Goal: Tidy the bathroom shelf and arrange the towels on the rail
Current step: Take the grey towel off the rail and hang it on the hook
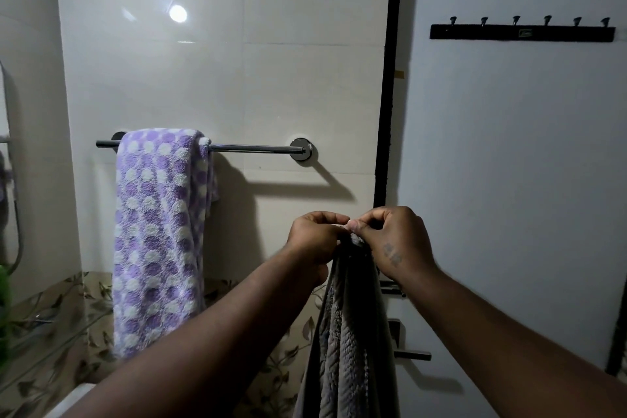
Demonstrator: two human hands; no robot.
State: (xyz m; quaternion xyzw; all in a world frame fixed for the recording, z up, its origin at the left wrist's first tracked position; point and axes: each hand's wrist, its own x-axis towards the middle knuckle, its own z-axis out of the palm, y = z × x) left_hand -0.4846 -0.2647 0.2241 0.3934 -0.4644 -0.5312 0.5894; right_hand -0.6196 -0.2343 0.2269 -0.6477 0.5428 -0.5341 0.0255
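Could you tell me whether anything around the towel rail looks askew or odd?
The purple polka-dot towel sits bunched at the left end of the towel rail, its right edge rumpled. The grey towel hangs off the rail, pinched by the left hand and right hand.

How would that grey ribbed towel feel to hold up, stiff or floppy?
Probably floppy: the grey ribbed towel hangs in long limp folds from where the left hand and right hand pinch its top edge. It looks thick, so likely a bit heavy. Its nubbly weave probably isn't slippery.
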